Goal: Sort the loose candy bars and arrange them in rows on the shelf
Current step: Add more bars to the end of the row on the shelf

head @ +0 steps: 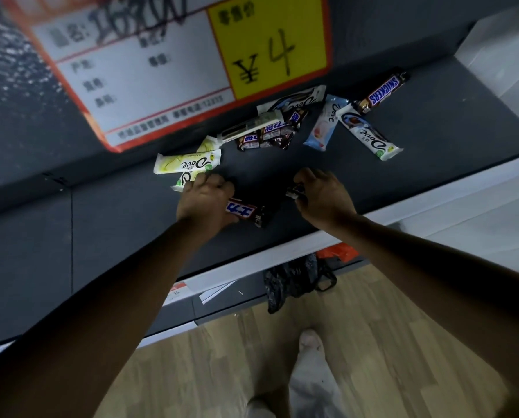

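Loose candy bars lie scattered on a dark shelf. My left hand grips a brown Snickers bar near the shelf's front, its fingertips touching a yellow Dove bar. My right hand holds the end of another dark bar. Farther back sits a pile of brown Snickers bars with a white Dove bar. To the right lie a pale blue Dove bar, a white Dove bar and a Snickers bar.
A large price sign with a yellow field hangs over the shelf's back left. A white shelf edge strip runs along the front. Below are a lower shelf with a dark bag, wooden floor and my foot.
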### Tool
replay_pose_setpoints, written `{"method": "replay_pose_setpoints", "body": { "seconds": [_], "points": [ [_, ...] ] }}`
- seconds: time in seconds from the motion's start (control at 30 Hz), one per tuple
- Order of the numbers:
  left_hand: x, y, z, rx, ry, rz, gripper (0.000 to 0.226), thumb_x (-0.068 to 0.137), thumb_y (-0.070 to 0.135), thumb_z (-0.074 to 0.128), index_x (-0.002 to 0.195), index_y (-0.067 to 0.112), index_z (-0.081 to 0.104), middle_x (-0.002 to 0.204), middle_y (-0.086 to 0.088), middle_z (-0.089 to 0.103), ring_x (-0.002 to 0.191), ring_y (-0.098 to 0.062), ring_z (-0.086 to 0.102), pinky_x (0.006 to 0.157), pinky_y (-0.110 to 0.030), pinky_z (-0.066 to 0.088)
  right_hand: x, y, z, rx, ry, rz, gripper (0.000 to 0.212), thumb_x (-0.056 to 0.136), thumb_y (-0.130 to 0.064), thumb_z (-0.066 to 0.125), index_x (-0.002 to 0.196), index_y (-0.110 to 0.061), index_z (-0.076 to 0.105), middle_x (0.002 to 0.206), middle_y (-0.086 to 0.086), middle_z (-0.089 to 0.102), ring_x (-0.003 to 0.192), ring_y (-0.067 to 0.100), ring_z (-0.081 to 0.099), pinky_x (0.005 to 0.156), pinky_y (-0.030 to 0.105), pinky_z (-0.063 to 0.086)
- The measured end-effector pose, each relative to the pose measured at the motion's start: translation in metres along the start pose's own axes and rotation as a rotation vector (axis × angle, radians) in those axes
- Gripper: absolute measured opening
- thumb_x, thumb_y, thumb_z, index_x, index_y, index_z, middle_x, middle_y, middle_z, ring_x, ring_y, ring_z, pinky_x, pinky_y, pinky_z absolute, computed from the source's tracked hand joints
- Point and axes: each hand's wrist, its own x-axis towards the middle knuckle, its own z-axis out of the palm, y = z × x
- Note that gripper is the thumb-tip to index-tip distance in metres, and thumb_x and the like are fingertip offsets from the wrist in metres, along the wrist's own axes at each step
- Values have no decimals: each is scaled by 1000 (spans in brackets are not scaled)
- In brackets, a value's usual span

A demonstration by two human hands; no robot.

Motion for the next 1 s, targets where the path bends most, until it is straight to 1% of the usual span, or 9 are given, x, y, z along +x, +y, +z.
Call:
{"method": "replay_pose_setpoints", "body": {
  "seconds": [0.13, 0.2, 0.3, 0.43, 0.5, 0.6, 0.7, 0.87, 1.0],
  "points": [
    [-16, 8, -1, -67, 18, -38, 59, 77, 52, 66, 122, 17, 48, 125, -8, 54, 118, -29, 45, 98, -36, 32, -9, -9, -4, 40, 27, -74, 29, 84, -16, 57, 113, -16, 53, 115, 6, 56, 108, 26, 48, 84, 34, 41],
    [-25, 12, -5, -106, 30, -75, 58, 79, 51, 66, 122, 17, 47, 123, -8, 56, 113, -29, 51, 94, -34, 37, -14, -16, -8, 60, 48, -111, 27, 84, -16, 58, 111, -15, 54, 112, 6, 57, 105, 25, 49, 82, 33, 40],
    [-38, 16, -12, -164, 63, -122, 56, 77, 51, 67, 118, 18, 48, 117, -6, 58, 103, -27, 57, 86, -34, 44, -22, -28, -17, 108, 110, -156, 25, 82, -13, 58, 107, -12, 56, 107, 10, 58, 100, 29, 50, 80, 35, 42],
    [-60, 18, -24, -247, 142, -142, 52, 76, 51, 69, 111, 18, 51, 110, -4, 60, 97, -25, 59, 81, -34, 45, -37, -47, -30, 151, 175, -188, 25, 82, -14, 59, 106, -11, 58, 103, 11, 58, 98, 28, 51, 80, 36, 43],
    [-73, 18, -33, -265, 180, -153, 51, 75, 52, 69, 109, 17, 52, 108, -5, 61, 96, -26, 59, 79, -34, 44, -48, -57, -38, 145, 201, -220, 28, 80, -16, 57, 107, -11, 58, 102, 11, 58, 95, 29, 52, 79, 35, 42],
    [-96, 18, -45, -268, 229, -176, 53, 75, 53, 69, 110, 16, 53, 107, -5, 62, 95, -25, 60, 79, -34, 45, -67, -71, -51, 151, 237, -255, 36, 78, -12, 63, 113, -9, 57, 106, 13, 58, 97, 31, 53, 83, 38, 45],
    [-121, 16, -59, -309, 271, -198, 52, 74, 54, 69, 107, 17, 52, 105, -4, 63, 93, -24, 60, 74, -33, 47, -88, -88, -63, 193, 278, -251, 42, 78, -10, 65, 119, -8, 55, 112, 14, 58, 101, 32, 55, 86, 40, 47],
    [-166, 16, -87, -394, 375, -191, 46, 75, 49, 71, 105, 19, 54, 103, -2, 63, 89, -23, 61, 69, -30, 46, -125, -116, -90, 223, 347, -312, 45, 79, -10, 65, 122, -10, 53, 116, 13, 58, 101, 31, 58, 84, 36, 47],
    [-196, 16, -109, -437, 442, -177, 47, 75, 51, 70, 112, 24, 58, 109, 1, 63, 94, -21, 62, 76, -31, 48, -149, -134, -110, 234, 372, -355, 42, 80, -12, 65, 120, -10, 52, 112, 10, 61, 95, 29, 61, 77, 28, 46]
  ]
}}
